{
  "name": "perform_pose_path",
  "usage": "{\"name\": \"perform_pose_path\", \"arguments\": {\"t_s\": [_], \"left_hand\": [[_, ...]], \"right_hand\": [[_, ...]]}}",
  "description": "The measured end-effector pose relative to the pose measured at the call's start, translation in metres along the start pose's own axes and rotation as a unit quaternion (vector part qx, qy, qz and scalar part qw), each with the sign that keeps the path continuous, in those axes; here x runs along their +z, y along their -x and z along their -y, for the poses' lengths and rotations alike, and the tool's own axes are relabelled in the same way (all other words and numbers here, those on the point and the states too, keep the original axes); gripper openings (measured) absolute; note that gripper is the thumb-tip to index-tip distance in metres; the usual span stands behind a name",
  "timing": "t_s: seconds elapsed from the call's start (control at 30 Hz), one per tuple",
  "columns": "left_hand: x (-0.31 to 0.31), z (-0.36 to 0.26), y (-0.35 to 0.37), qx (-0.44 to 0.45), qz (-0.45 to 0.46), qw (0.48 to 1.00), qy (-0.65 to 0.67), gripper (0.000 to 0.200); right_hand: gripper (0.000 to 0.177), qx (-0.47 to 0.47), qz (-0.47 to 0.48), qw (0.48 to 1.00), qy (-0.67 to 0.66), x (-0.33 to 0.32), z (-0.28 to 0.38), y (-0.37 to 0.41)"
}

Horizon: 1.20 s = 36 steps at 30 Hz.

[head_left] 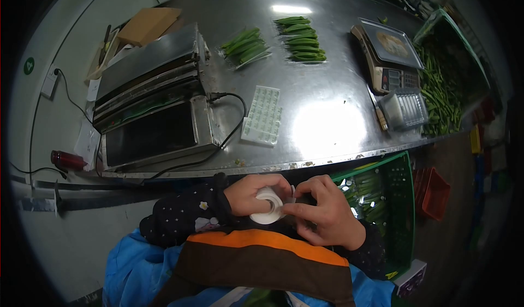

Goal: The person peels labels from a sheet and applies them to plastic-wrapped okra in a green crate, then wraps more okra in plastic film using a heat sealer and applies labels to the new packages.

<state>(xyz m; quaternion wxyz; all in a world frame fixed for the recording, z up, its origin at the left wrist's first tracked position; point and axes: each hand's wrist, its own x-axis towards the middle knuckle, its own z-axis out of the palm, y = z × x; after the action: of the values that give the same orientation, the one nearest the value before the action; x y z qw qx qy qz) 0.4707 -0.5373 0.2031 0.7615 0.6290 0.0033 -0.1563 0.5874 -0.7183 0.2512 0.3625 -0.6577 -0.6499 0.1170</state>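
Note:
My left hand is closed around a white roll that looks like a roll of tape or labels, its thumb at the core. Close beside it, my right hand has its fingers pinched at the roll's edge, where a small pale strip shows. Both hands are in front of my body, just below the table's near edge. On the metal table beyond them lies a pale sheet of printed labels.
A wrapping machine with a black cable stands left. Two clear-wrapped packs of green pods lie farther back. Right are a scale, clear plastic trays and a crate of loose pods. A green crate stands beside my right arm.

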Motion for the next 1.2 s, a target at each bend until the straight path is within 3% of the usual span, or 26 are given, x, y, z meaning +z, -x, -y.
{"name": "perform_pose_path", "arguments": {"t_s": [0.13,0.23,0.33,0.47,0.7,0.83,0.9,0.97,1.03,1.1,1.13,1.17,1.2], "left_hand": [[0.001,0.003,-0.002,0.025,-0.028,0.997,-0.073,0.032],[0.004,-0.005,0.001,-0.014,-0.053,0.996,-0.068,0.033],[0.003,-0.010,0.001,-0.006,-0.044,0.996,-0.075,0.037],[0.003,-0.012,-0.006,0.012,-0.005,0.993,-0.118,0.037],[0.001,-0.012,-0.005,0.000,-0.014,0.990,-0.139,0.037],[0.000,-0.007,-0.002,0.019,-0.025,0.989,-0.146,0.035],[0.000,0.003,-0.003,0.073,-0.044,0.987,-0.138,0.034],[0.000,0.008,-0.005,0.104,-0.050,0.986,-0.117,0.033],[-0.001,0.010,-0.009,0.137,-0.054,0.984,-0.096,0.033],[-0.002,0.013,-0.012,0.188,-0.076,0.976,-0.079,0.033],[-0.003,0.015,-0.013,0.189,-0.075,0.976,-0.079,0.033],[-0.005,0.018,-0.013,0.154,-0.084,0.985,0.001,0.033],[-0.007,0.021,-0.013,0.118,-0.092,0.985,0.081,0.033]], "right_hand": [[0.029,0.004,-0.017,0.999,0.033,-0.002,-0.001,0.006],[0.028,-0.006,0.038,0.999,0.022,0.004,-0.007,0.018],[0.036,0.035,-0.071,0.997,0.013,0.001,-0.004,0.015],[0.039,0.080,-0.076,0.994,0.009,0.000,-0.013,0.002],[0.021,0.008,-0.001,1.000,-0.006,-0.001,-0.017,0.007],[0.017,0.043,0.105,0.990,-0.088,-0.005,-0.012,0.020],[0.013,0.161,0.116,0.940,-0.278,-0.005,-0.010,0.024],[0.011,0.183,0.142,0.915,-0.329,-0.004,-0.018,0.026],[0.019,0.247,0.135,0.851,-0.443,0.000,-0.022,0.024],[0.028,0.226,0.167,0.851,-0.444,0.005,-0.030,0.027],[0.030,0.146,0.172,0.885,-0.408,0.009,-0.033,0.028],[0.033,0.065,0.176,0.910,-0.369,0.011,-0.034,0.029],[0.034,0.073,0.183,0.919,-0.343,0.011,-0.035,0.028]]}}
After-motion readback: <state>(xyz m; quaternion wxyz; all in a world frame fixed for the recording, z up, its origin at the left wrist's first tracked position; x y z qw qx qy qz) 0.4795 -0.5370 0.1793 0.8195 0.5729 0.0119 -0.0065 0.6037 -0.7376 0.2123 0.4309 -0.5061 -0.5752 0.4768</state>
